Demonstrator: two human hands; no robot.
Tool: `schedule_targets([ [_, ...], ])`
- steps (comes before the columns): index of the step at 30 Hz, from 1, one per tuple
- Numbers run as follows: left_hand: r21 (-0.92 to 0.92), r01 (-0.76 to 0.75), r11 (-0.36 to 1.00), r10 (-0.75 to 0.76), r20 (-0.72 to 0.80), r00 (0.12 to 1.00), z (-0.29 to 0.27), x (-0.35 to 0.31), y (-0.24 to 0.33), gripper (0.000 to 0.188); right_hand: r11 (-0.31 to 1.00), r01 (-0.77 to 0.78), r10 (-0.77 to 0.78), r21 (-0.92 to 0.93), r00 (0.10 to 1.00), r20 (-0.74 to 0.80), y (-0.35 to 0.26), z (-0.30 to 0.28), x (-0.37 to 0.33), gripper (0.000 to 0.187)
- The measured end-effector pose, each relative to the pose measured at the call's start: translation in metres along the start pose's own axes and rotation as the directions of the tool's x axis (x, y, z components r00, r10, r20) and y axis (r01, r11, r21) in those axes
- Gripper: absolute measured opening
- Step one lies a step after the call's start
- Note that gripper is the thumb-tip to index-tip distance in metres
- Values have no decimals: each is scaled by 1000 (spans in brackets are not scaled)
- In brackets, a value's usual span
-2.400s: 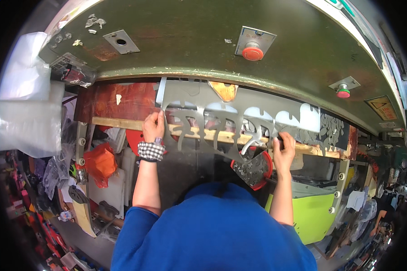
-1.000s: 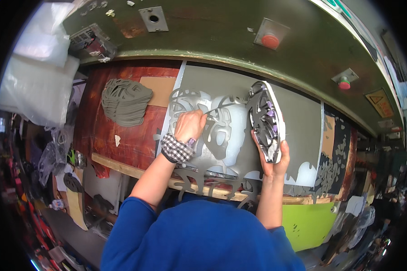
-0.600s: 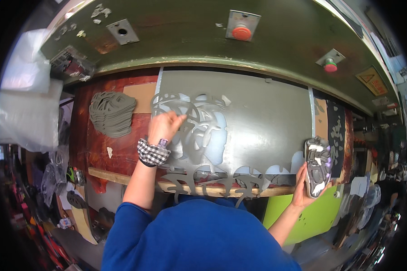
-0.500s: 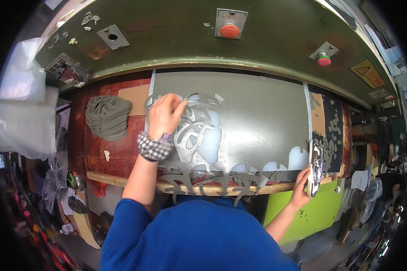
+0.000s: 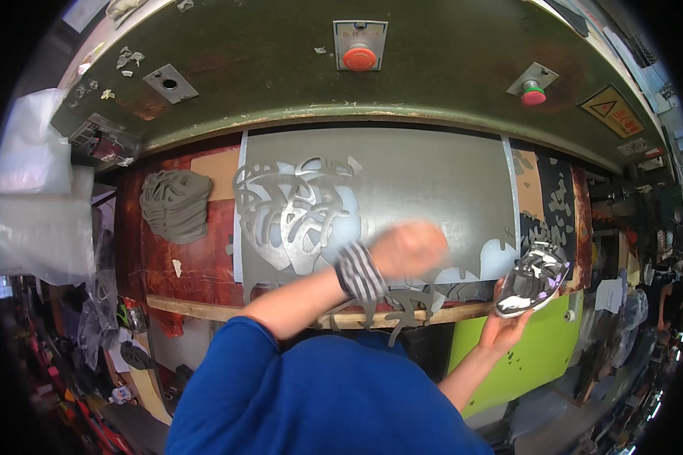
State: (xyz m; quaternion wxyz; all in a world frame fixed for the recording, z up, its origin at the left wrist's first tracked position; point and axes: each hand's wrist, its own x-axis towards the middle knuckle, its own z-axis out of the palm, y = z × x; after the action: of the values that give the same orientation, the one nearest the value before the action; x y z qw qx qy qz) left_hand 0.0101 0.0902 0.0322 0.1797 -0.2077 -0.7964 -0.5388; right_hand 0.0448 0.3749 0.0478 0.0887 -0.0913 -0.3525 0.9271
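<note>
My right hand [image 5: 501,327] grips a cutting die [image 5: 535,279], a flat shoe-like outline in black, white and purple, held tilted over the table's front right edge. Smeared by motion, my left hand [image 5: 410,248] passes above the grey sheet [image 5: 425,174]; its fingers cannot be made out. Left of it, a web of grey cut strips [image 5: 288,216] lies on the sheet, with pale blue showing through the gaps. Along the front edge, ragged grey offcuts [image 5: 402,315] hang over, partly behind my left forearm.
A stack of grey cut pieces [image 5: 176,205] stands on the red-brown board at the left. Small grey scraps [image 5: 558,201] lie at the far right. Behind rises a green machine beam [image 5: 273,68] with a red button [image 5: 359,57]. Below right is a bright green panel [image 5: 539,356].
My left hand has swept right and nearer, off the cut web. My right hand has turned the cutting die from edge-on so that its broad face shows. The view has shifted slightly.
</note>
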Motion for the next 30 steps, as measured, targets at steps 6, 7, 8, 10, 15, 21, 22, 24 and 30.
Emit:
schedule_targets([
  [6,791,174,587,-127,-122,984,-92,-5,-91,28,962,-28,109,-273,952,285,28,38,-17,48],
  [7,762,111,637,-86,-73,994,-98,-8,-93,26,954,-40,127,-298,953,276,39,46,-15,42],
  [8,742,179,646,-182,-78,980,-102,-11,-91,24,943,-50,146,-328,951,274,51,54,-12,36],
  [10,685,231,691,-219,-107,970,-110,-12,-81,20,923,-136,241,-360,934,264,71,73,-2,30],
  [15,697,254,671,83,-411,908,-137,-20,-60,15,647,68,267,-759,913,310,134,115,11,45],
  [21,600,563,569,-104,-627,772,-177,-104,-32,12,-116,719,129,-685,695,707,172,127,-3,50],
  [22,579,617,533,-143,-656,741,-180,-118,-26,15,-133,735,114,-665,678,726,176,128,-4,50],
  [24,572,654,495,-145,-687,712,-182,-143,-13,17,-167,749,89,-641,659,747,179,129,-4,51],
  [30,440,795,417,-382,-709,593,-151,-197,17,25,-154,794,148,-588,606,781,180,137,12,60],
])
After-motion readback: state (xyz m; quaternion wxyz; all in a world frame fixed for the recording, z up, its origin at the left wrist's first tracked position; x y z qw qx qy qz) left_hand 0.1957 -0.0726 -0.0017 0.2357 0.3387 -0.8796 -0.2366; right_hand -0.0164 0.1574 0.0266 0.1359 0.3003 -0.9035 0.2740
